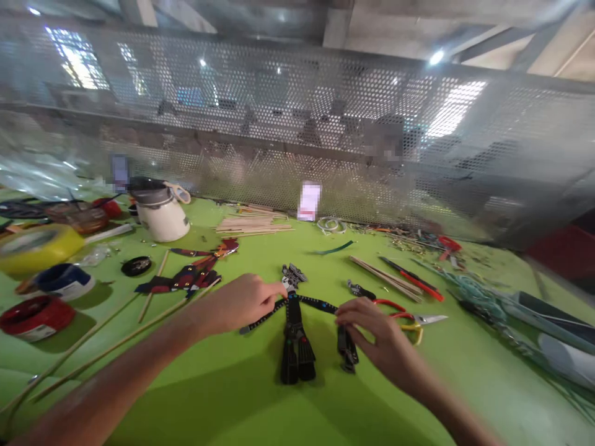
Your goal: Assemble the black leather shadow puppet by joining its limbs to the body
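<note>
A black jointed puppet [294, 322] with a grey-and-white head and small coloured dots lies flat on the green table, arms spread and legs toward me. My left hand [246, 303] is closed, its forefinger and thumb pinched at the puppet's head and neck. At the end of the puppet's right-hand arm, my right hand [376, 334] has its fingers curled around the tip. Partly under that hand is a separate black piece [346, 356]. Another small black-and-grey piece [360, 288] lies just beyond it.
Scissors [418, 320] with red and yellow handles lie right of my right hand, near thin sticks [385, 277] and a red-black pen [421, 285]. Left are a dark red puppet [186, 277], tape rolls [39, 316] and a white jug [162, 217]. A perforated metal screen [260, 136] stands behind.
</note>
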The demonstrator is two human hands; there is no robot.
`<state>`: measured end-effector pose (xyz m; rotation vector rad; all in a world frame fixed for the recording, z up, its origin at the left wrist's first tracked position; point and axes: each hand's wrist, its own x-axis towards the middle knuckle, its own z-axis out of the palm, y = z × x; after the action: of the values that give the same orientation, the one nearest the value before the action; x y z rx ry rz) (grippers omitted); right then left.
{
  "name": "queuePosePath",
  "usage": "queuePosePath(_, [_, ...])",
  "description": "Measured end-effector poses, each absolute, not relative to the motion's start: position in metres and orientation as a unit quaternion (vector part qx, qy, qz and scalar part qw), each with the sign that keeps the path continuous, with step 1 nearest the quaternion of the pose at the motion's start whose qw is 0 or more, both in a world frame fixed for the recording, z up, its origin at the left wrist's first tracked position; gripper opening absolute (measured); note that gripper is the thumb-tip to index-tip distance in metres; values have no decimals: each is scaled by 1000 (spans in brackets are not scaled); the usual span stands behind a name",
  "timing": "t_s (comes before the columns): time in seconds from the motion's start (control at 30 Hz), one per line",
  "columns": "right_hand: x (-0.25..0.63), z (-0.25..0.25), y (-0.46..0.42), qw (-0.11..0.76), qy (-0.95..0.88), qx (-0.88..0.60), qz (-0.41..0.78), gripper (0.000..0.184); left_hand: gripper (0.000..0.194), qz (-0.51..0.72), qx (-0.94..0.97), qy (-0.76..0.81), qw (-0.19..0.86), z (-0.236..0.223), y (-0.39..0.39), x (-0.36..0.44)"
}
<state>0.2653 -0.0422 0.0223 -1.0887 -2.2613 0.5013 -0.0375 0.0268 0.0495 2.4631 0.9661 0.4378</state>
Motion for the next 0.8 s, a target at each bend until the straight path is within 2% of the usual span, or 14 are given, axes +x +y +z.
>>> queuePosePath(0.13, [312,16,-5,198,-781,-577,133,26,29,156,890,349,248,40,-9,-58])
queuePosePath(0.27, [329,6,28,177,-749,-624,137,34,31,277,813,432,276,11,-67,-84])
queuePosePath(0.4, [320,14,49,138,-744,-622,201,11,31,432,657,503,359,-16,-113,-91])
queuePosePath(0.47, [315,23,57,130,-743,-614,231,10,34,461,603,528,382,-20,-128,-84])
queuePosePath(0.6, [301,35,56,172,-732,-605,262,14,28,455,590,526,410,-20,-143,-60])
queuePosePath(0.73, [260,25,0,233,-697,-596,325,25,20,440,619,508,406,-15,-146,-39])
queuePosePath(0.8, [229,12,-44,362,-597,-576,426,33,32,406,612,505,454,-11,-143,-29])
